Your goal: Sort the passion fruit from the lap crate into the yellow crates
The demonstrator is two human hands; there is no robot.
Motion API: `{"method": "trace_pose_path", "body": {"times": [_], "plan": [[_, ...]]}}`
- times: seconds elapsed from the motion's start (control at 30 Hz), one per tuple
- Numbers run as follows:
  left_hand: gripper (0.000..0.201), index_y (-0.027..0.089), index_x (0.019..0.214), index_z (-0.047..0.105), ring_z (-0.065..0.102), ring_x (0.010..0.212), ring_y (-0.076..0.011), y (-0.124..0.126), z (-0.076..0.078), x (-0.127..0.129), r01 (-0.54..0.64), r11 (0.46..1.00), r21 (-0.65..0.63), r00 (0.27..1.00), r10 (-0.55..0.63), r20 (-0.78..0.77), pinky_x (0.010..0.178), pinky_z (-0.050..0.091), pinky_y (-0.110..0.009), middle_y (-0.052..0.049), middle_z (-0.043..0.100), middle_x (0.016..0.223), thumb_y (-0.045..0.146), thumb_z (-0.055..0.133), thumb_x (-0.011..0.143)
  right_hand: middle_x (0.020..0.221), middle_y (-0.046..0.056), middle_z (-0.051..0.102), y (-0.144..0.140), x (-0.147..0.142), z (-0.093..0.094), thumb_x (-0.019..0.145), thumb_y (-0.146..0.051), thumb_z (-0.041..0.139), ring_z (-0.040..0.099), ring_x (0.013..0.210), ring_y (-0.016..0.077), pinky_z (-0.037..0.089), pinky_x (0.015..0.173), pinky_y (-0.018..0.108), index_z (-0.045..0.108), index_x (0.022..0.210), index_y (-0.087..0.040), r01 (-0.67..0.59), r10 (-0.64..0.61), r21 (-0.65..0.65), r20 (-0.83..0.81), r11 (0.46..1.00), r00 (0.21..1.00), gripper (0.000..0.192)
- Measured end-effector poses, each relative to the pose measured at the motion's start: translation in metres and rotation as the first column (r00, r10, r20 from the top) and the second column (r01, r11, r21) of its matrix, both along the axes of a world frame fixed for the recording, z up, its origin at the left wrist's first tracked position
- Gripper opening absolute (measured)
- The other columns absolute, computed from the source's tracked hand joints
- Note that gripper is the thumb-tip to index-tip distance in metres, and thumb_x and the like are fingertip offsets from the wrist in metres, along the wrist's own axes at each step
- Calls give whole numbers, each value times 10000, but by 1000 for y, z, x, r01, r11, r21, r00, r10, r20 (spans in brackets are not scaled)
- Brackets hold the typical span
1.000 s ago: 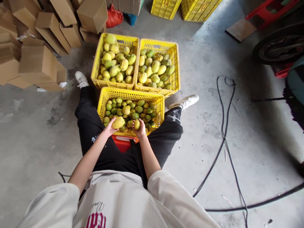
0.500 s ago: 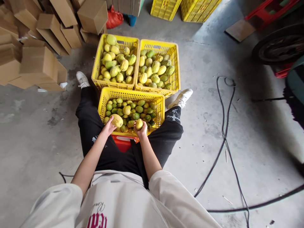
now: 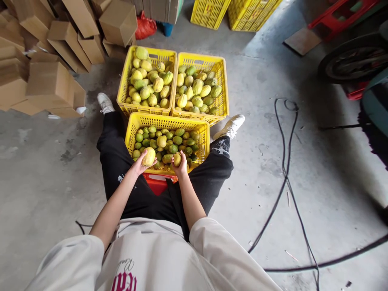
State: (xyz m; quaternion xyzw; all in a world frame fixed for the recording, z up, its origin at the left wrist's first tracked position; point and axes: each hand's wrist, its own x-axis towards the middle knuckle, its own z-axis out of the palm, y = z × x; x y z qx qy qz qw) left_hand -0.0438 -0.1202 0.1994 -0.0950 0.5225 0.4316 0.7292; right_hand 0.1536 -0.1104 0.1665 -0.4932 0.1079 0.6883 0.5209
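Intently, it seems, a seated person holds two papaya-like fruits over a yellow plastic crate (image 3: 169, 121) set between the knees. The left hand (image 3: 140, 163) is loosely cupped, fingers curled under the larger yellow fruit (image 3: 148, 157) and its upper face left uncovered. The right hand (image 3: 182, 166) is wrapped more closely about the smaller yellow fruit (image 3: 177, 159), whose top shows between thumb and fingers. Both fruits are held above the near edge of the crate, apart from each other.

Below them lie many smaller green and yellowish fruits (image 3: 177, 140); just beyond, a left rear crate (image 3: 122, 79) and a right rear crate (image 3: 224, 81) stand side by side, loaded with mostly larger yellow-green fruit. A red plastic support (image 3: 156, 186) shows at the near crate's front, and cardboard boxes (image 3: 48, 85) crowd the concrete floor (image 3: 248, 182) to the left.

By their look, the held fruits should be firm and fairly light, the larger probably the weightier; their smooth, rounded skins could roll or slip. Ripe flesh may bruise, so a broad hold around the widest part, with palm beneath and no fingertip pinching, would suit them best. How soft either one is cannot be told by eye.
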Motion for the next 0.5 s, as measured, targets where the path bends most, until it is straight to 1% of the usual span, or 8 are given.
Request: {"method": "trace_pose_path", "body": {"times": [0.1, 0.17, 0.27, 0.37, 0.43, 0.5], "plan": [[382, 164, 1238, 629, 736, 813, -255, 1, -1, -1, -23, 1000, -8, 1000, 23, 5, 761, 633, -396, -120, 730, 927, 370, 641, 917, 643, -24, 630, 0, 1, 1, 886, -366, 628, 594, 524, 96, 462, 424, 167, 582, 791, -208, 1, -1, -5, -38, 1000, 999, 190], [405, 150, 1246, 629, 735, 798, -255, 1, 0, -2, -11, 1000, 4, 1000, 11, 21, 738, 632, -392, -128, 732, 918, 411, 590, 939, 649, -28, 632, 0, 3, 2, 887, -343, 628, 607, 538, 96, 457, 417, 157, 572, 783, -211, 22, -24, -36, -56, 999, 998, 177], [442, 119, 1257, 627, 732, 792, -247, 1, 3, -3, -1, 999, 38, 999, -1, 43, 737, 629, -385, -138, 737, 929, 434, 479, 983, 633, -40, 622, 2, 5, 2, 881, -275, 634, 625, 560, 96, 491, 456, 153, 565, 783, -217, 70, -75, -87, -53, 994, 996, 133], [455, 114, 1272, 620, 732, 831, -260, 2, 5, -3, -36, 999, 29, 998, 35, 49, 758, 628, -401, -144, 738, 934, 432, 451, 994, 625, -49, 617, 2, 5, 0, 872, -207, 621, 619, 553, 89, 523, 494, 156, 571, 788, -218, 103, -107, -105, -30, 989, 994, 98], [438, 123, 1271, 618, 732, 852, -270, 2, 4, -3, -56, 998, 9, 998, 56, 26, 764, 628, -409, -137, 733, 917, 427, 478, 989, 615, -42, 610, 2, 6, -3, 884, -234, 598, 615, 546, 95, 530, 492, 167, 574, 780, -216, 83, -87, -88, -36, 993, 996, 109], [408, 134, 1258, 620, 735, 855, -269, 1, 2, -3, -64, 998, 1, 998, 64, -7, 772, 628, -406, -123, 726, 904, 415, 515, 981, 615, -19, 614, 0, 6, -6, 909, -305, 556, 617, 543, 111, 535, 485, 189, 579, 766, -209, 24, -25, -32, -19, 999, 1000, 174]]}}
